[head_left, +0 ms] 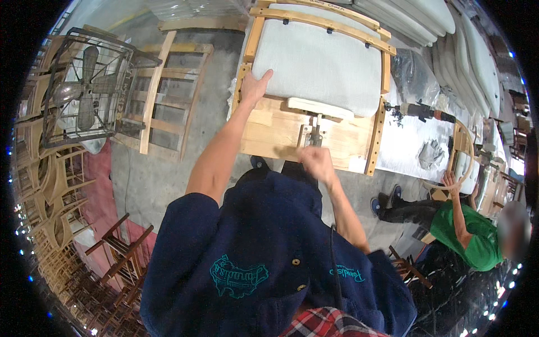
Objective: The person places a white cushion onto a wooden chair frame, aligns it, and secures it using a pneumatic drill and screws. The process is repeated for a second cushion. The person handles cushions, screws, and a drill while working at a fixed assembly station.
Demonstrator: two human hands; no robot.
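A padded panel (320, 62) in light grey fabric lies on a wooden jig board (269, 126) with drilled side rails. My left hand (255, 89) rests at the panel's near left corner beside the left rail, thumb stretched out over the fabric. A metal toggle clamp (314, 133) is mounted on the board and meets a cream padded bar (320, 108) that lies along the panel's near edge. Just on the near side of the clamp, my right hand (317, 163) is closed and slightly blurred. Whatever its fingers hold is hidden.
Beside the jig, a power driver (418, 110) and a grey glove (432, 154) lie on the white tabletop (396, 149). A co-worker in a green shirt (469, 238) works at the right. Leftward stand a caged fan (87, 90) and a wooden pallet (168, 104). Stacked panels (466, 67) fill the back right.
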